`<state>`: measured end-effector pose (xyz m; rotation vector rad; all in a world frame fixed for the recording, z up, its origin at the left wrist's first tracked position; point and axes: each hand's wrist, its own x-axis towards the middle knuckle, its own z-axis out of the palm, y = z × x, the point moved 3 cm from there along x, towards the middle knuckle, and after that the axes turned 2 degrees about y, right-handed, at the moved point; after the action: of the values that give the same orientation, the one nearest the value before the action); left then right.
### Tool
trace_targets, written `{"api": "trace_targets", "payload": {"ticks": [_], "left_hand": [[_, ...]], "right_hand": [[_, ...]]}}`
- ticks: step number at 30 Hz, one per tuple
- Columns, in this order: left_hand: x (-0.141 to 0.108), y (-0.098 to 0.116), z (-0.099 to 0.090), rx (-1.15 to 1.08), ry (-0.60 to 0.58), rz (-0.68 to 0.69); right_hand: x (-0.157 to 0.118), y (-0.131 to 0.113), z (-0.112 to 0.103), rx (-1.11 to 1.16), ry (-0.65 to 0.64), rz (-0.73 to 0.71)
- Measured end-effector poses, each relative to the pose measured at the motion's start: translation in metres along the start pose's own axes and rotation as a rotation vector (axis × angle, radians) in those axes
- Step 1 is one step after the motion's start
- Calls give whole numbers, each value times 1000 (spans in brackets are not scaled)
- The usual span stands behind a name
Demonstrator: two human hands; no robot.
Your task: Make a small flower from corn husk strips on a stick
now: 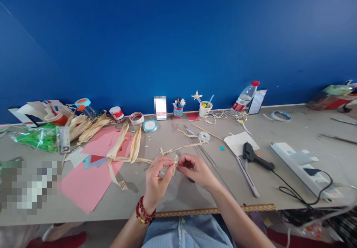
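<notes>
My left hand (158, 175) is closed, thumb and index finger pinching a small piece of pale corn husk (175, 160). Close to it on the right, my right hand (198, 170) has thumb and fingertips pressed together; what sits between them, if anything, is too small to tell. Left of my hands lie dried corn husks (118, 144), with a husk strip (139, 160) running toward my left hand. Another twisted husk strip (184, 146) lies just beyond my fingers, near thin wires (203, 153) and a clear tape roll (205, 136).
Pink paper (86, 188) covers the left side. At right lie a black glue gun (258, 157), a lilac utility knife (247, 177) and a white power strip (295, 166) with loose cords. A bottle (245, 97), a pen cup (177, 111) and a white cup (205, 110) line the wall.
</notes>
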<state>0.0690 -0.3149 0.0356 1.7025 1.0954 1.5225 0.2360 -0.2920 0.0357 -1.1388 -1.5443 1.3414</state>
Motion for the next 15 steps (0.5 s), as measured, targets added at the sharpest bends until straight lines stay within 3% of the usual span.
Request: {"api": "trace_targets", "payload": {"ticks": [3, 8, 15], "left_hand": [[-1, -6, -2, -158, 34, -188], [-5, -20, 7, -414, 54, -508], [-9, -15, 21, -684, 21, -714]], "right_hand": [[0, 7, 0, 184, 34, 51], [-2, 12, 0, 533, 217, 30], [-1, 13, 20, 773, 159, 58]]}}
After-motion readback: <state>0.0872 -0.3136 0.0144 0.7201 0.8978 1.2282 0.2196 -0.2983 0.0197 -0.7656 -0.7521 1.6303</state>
